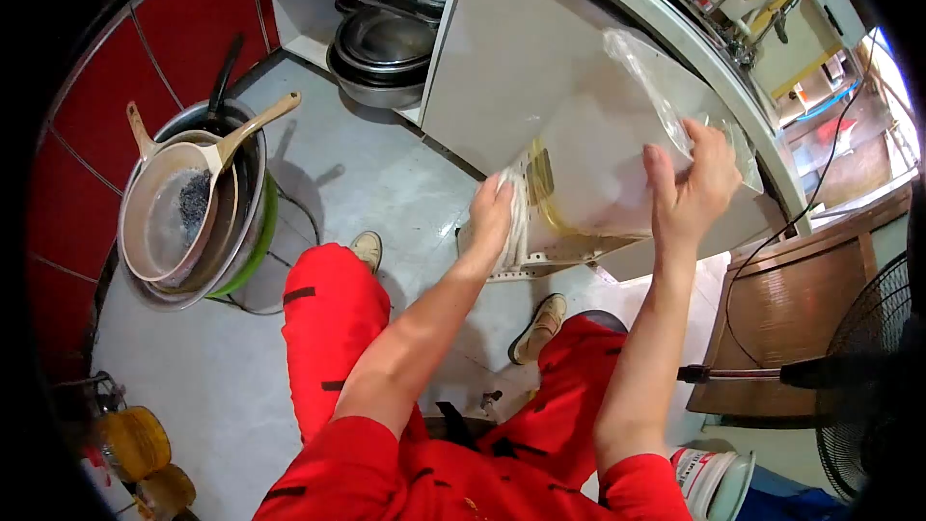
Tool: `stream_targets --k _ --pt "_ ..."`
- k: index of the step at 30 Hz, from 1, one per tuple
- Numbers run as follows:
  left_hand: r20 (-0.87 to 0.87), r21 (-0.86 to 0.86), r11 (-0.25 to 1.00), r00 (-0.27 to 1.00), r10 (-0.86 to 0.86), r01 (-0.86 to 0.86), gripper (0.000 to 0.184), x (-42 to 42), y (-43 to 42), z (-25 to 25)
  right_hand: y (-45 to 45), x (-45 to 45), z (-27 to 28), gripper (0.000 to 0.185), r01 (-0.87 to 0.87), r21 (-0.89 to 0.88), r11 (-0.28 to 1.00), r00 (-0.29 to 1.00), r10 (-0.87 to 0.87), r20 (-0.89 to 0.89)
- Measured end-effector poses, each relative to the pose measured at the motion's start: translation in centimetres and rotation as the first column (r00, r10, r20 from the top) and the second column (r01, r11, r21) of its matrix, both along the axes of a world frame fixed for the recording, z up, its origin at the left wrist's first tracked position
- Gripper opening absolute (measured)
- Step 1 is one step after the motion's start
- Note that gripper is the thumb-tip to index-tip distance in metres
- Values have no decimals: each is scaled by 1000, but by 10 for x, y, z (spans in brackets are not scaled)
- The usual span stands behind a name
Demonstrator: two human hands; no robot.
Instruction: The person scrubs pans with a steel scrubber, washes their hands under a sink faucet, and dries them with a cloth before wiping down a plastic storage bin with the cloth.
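A large clear plastic bag (641,87) stands spread out in front of the cabinet door, its upper edge raised. My right hand (699,174) is curled at the bag's right side, thumb and fingers on the plastic. Lower down on the left, my left hand (493,215) is closed on bunched white material (518,222); whether it is cloth or folded plastic, I cannot tell. Beside that material is a yellowish strip (543,183), seen through the plastic. Under the bag, a white perforated rack or basket (555,257) shows near the floor.
On the left, a metal basin (183,303) holds stacked pans, a beige frying pan (164,222) uppermost with a dark scourer. Metal bowls (381,53) fill the open cupboard. A fan (868,357) and brown panel (772,328) stand right; the counter (675,14) curves above.
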State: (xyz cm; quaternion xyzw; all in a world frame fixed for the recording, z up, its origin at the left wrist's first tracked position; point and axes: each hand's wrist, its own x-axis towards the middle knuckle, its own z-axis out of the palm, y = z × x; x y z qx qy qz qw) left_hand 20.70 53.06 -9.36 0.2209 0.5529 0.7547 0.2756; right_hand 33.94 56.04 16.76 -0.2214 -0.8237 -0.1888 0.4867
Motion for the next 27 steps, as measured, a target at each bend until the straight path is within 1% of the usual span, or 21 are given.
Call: stream_targets --k 1,2,3,4,5,7,8,9,11,12,14,15,17,18,20,21,22,23,24,25,27 --pt "-38 49 999 999 6 -4 39 -5 -4 24 1 -5 0 48 59 32 998 998 -59 22" --pt "-50 41 999 999 -1 3 39 -10 -6 45 1 -11 1 48 66 24 998 998 -66 12" --pt "-46 130 991 999 -3 9 40 -15 -6 62 1 -19 1 49 97 47 994 995 -98 14" --pt "-38 220 975 999 -3 11 41 -17 -5 69 2 -26 1 49 126 72 989 992 -128 20" --pt "-41 219 976 999 -7 16 41 -19 -4 69 4 -33 1 49 130 70 989 991 -131 16" --pt "-254 117 989 959 123 -96 43 -26 -4 62 7 -44 2 49 148 68 987 988 -151 39" --pt "-307 73 992 944 124 -106 42 -28 -7 56 8 -47 3 50 132 44 990 989 -134 56" --pt "-305 76 992 944 124 -106 42 -29 -7 40 9 -47 4 50 133 47 990 989 -135 57" --pt "-325 -204 977 946 -1 -69 39 -31 -6 -6 11 -45 6 50 44 32 999 996 -47 73" --pt "-321 -199 977 947 5 -73 39 -30 -6 -30 12 -43 7 50 39 37 999 996 -42 77" --pt "-271 -320 945 962 -29 -62 37 -26 -8 -67 11 -35 5 51 -12 19 1000 996 10 85" --pt "-264 -321 945 964 -24 -65 37 -26 -9 -71 10 -35 5 51 -18 18 1000 996 16 93" --pt "-164 -376 927 985 -51 -15 34 -26 -10 -77 8 -34 5 51 30 40 999 994 -34 103" --pt "-161 -376 927 985 -54 -11 34 -29 -1 -81 8 -35 5 51 33 41 999 994 -37 106" --pt "-48 -139 989 998 38 -45 34 -35 29 -87 11 -36 3 51 22 71 997 996 -28 81" --pt "12 -26 1000 1000 14 -13 34 -36 23 -42 11 -35 3 51 33 69 997 996 -38 84" --pt "66 87 996 998 -17 11 35 -38 8 24 11 -36 3 51 36 65 997 995 -41 86" --pt "14 156 988 1000 -5 3 36 -39 5 61 11 -36 3 51 38 59 998 995 -43 85" --pt "-36 225 974 999 11 -3 38 -41 4 86 9 -36 2 51 44 54 998 995 -49 84" --pt "-37 222 975 999 7 2 38 -43 3 99 8 -37 3 51 38 40 998 996 -41 83" --pt "-341 149 988 935 99 -50 40 -45 4 114 9 -36 4 51 31 29 999 996 -33 81"
